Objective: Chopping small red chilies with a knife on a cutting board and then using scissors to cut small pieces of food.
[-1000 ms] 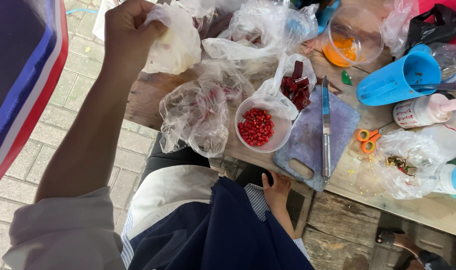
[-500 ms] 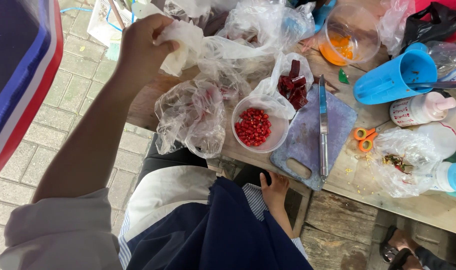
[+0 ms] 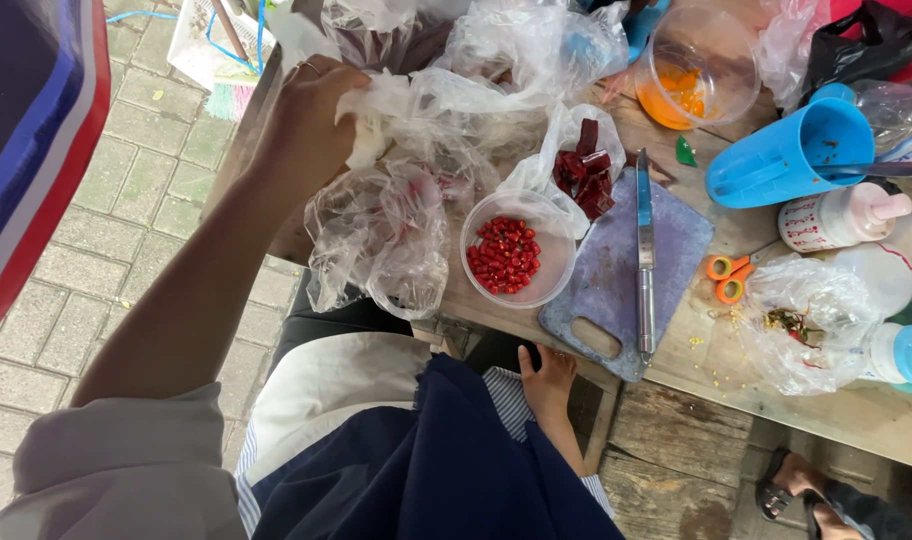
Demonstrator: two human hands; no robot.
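Beside the grey-blue rectangular plastic cutting board (image 3: 616,280), a round clear plastic bowl (image 3: 519,262) holds bright red seeds. Beyond the board lie dark red chunks in a clear plastic bag (image 3: 584,170); right of it, orange-handled scissors (image 3: 728,280) and a sky-blue plastic jug (image 3: 788,155).

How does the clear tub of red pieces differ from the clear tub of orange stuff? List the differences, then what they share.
The tub of red pieces sits at the table's near edge beside the cutting board; the tub with orange contents sits at the far side. The first holds many small red bits, the second an orange mass. Both are round, clear and uncovered.
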